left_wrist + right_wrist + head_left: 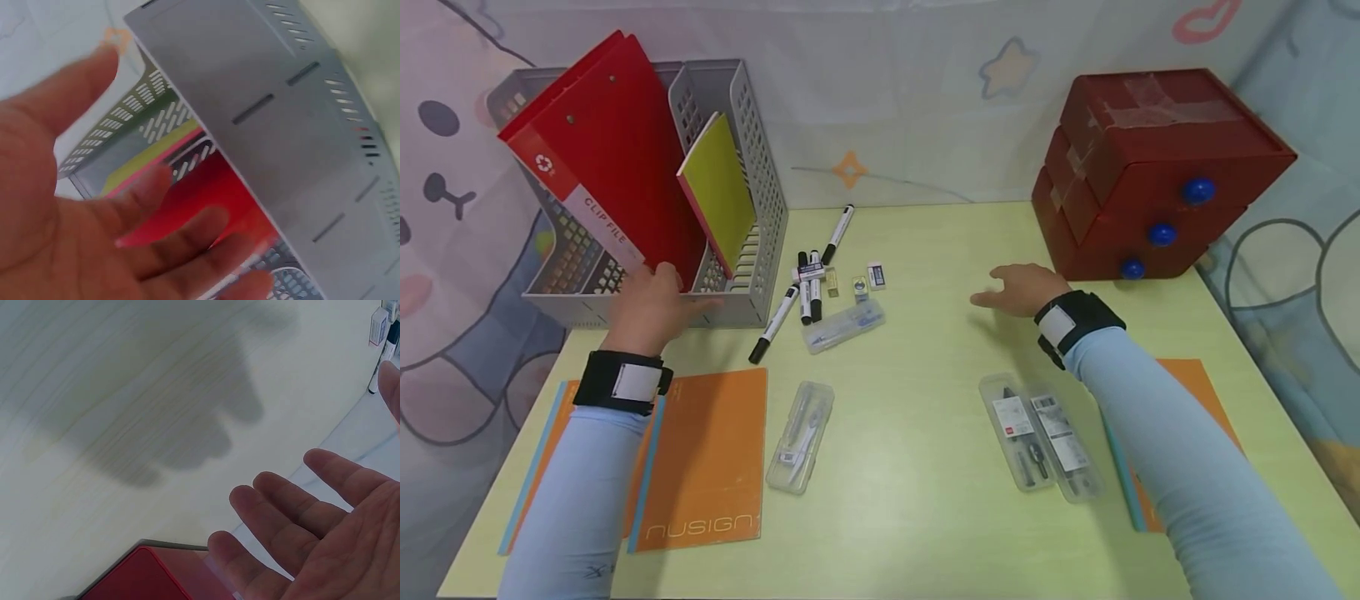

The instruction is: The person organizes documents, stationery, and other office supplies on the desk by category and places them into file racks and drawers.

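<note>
My left hand is over the front edge of a grey plastic basket, beside the lower corner of a red clip file. In the left wrist view its fingers are spread and loosely bent in front of the red file, pinching nothing; contact cannot be told. The file leans inside the basket, with a yellow notebook in the compartment to its right. Above the table, my right hand hovers with relaxed fingers and holds nothing. A dark red box with three blue-knobbed drawers stands just behind it to the right.
Several markers, small erasers and a pen case lie mid-table. Nearer the front are a clear case, two clear cases with tools, and orange notebooks on the left. Another orange notebook lies under the right forearm.
</note>
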Action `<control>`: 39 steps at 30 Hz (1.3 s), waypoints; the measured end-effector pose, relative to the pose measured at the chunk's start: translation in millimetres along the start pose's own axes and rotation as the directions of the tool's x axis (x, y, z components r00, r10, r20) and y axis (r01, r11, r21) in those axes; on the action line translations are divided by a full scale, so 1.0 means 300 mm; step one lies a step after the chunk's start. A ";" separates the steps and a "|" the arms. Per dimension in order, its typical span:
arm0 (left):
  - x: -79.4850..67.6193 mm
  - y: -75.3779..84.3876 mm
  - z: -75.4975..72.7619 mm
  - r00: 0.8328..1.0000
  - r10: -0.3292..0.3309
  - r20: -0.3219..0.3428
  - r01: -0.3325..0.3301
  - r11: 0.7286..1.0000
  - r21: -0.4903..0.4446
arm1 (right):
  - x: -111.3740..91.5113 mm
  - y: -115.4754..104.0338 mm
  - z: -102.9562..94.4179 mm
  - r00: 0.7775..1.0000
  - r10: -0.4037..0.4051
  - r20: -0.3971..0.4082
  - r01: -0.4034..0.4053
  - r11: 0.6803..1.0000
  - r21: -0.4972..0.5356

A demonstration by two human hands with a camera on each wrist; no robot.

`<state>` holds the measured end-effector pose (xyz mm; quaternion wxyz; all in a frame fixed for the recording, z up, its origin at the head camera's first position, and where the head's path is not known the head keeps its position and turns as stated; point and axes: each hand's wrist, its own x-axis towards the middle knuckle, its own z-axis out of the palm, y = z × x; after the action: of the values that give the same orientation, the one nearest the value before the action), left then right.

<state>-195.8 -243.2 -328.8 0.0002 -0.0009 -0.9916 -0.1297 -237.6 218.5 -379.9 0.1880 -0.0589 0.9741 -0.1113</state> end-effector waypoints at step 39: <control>-0.038 -0.043 0.145 0.896 -0.134 0.423 0.047 0.977 0.210 | 0.021 -0.008 0.023 1.000 -0.022 -0.015 0.022 0.999 0.023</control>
<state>-184.6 -244.6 -374.1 -0.2271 0.0164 -0.9733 -0.0287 -240.7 213.7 -387.7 0.1804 -0.0667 0.9733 -0.1250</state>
